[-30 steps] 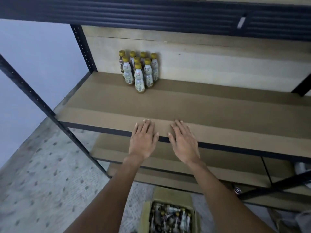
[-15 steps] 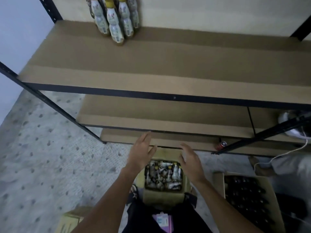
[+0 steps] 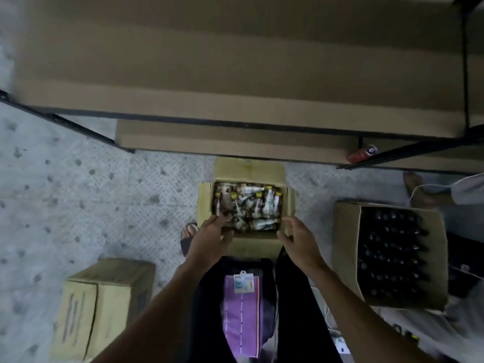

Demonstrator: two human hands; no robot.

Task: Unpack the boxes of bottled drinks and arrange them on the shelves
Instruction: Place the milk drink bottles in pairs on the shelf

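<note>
Left hand [image 3: 212, 238] is at the near-left corner of the open box [image 3: 248, 170], fingers fairly straight with the tips right at the bottles [image 3: 248, 203]. It isn't wrapped round anything as far as I can see. Right hand [image 3: 298, 239] is at the near-right corner, fingers loosely bent, thumb apart from them, nothing held. It's a bit blurry, so I can't tell if it touches the cardboard.

The box is plain tan corrugated cardboard with its flaps folded out, sitting on the floor [image 3: 78, 192] just in front of the bottom shelf [image 3: 235, 74]. The bottles inside are small pale plastic ones with yellow caps, jumbled, some lying on their sides.

To the right is a second box [image 3: 345, 244], also open, packed with neat rows of dark bottle tops. Lower left is a closed carton [image 3: 104, 305], seam running down the top. The shelf boards are flat matte brown on a black metal frame, and a red can [image 3: 362, 154] lies on its side on a low one. The floor is grey, ribbed and speckled. A purple cloth [image 3: 242, 318] with a paper tag hangs just below.
</note>
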